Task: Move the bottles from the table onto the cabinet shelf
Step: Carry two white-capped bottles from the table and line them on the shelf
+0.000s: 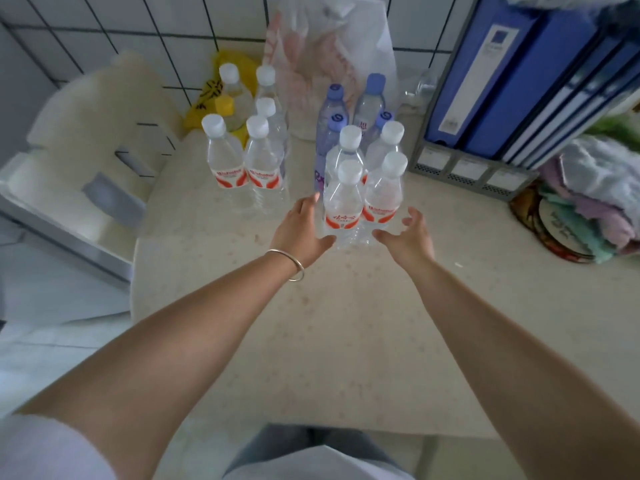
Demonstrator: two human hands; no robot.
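Several clear water bottles with white caps and red labels stand upright on the beige table (346, 323). The nearest pair, a left bottle (343, 202) and a right bottle (386, 190), stands between my hands. My left hand (301, 230), with a silver bangle on its wrist, is open beside the left bottle, thumb close to its base. To the right of that pair my right hand (408, 237) is open, fingers spread, not touching. Purple-capped bottles (330, 123) stand behind. Another cluster of white-capped bottles (256, 157) stands at the left. The cabinet shelf is not visible.
Blue binders (512, 71) in a grey file rack stand at the back right. Folded cloths (595, 199) lie on a round tin at the right edge. A plastic bag (322, 53) and a yellow bag (207, 88) lean against the tiled wall. A pale chair (79, 150) stands left.
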